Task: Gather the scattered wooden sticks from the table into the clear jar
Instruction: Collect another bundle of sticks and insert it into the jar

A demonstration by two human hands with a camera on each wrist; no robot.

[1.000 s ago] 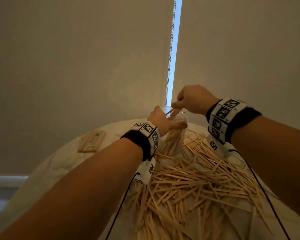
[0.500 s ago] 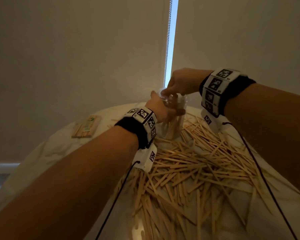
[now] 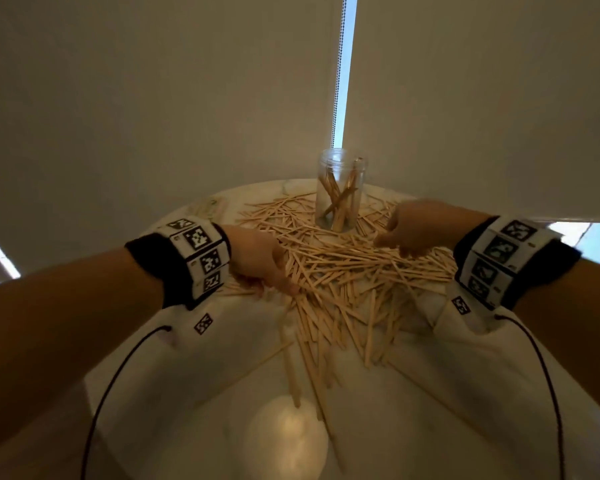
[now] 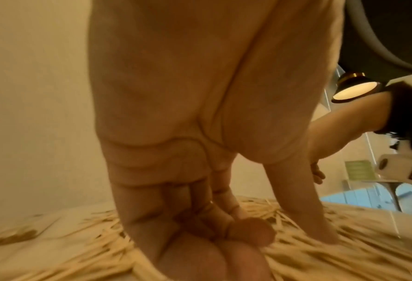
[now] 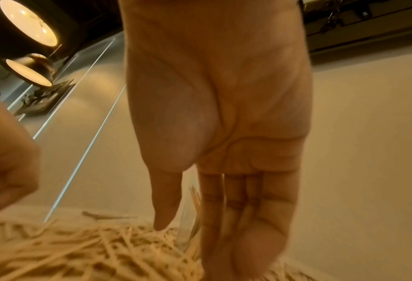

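The clear jar [image 3: 340, 188] stands upright at the far side of the table with several wooden sticks leaning inside. A wide pile of sticks [image 3: 343, 275] covers the table between the jar and me. My left hand [image 3: 267, 268] sits on the pile's left edge; in the left wrist view its fingers [image 4: 248, 232] are curled toward the palm with no stick seen in them, and the thumb points down onto the sticks. My right hand [image 3: 402, 237] hangs over the pile's right side, right of the jar, with straight fingers [image 5: 243, 218] pointing down at the sticks [image 5: 91, 252].
The round white table [image 3: 413, 427] has bare surface near me, with a few stray sticks [image 3: 291, 382] reaching toward the front. A flat packet [image 3: 208, 206] lies at the far left edge. A wall with blinds rises right behind the jar.
Both hands have left the jar and dropped back toward me onto the pile. Earlier the left hand held the jar while the right put sticks into it.
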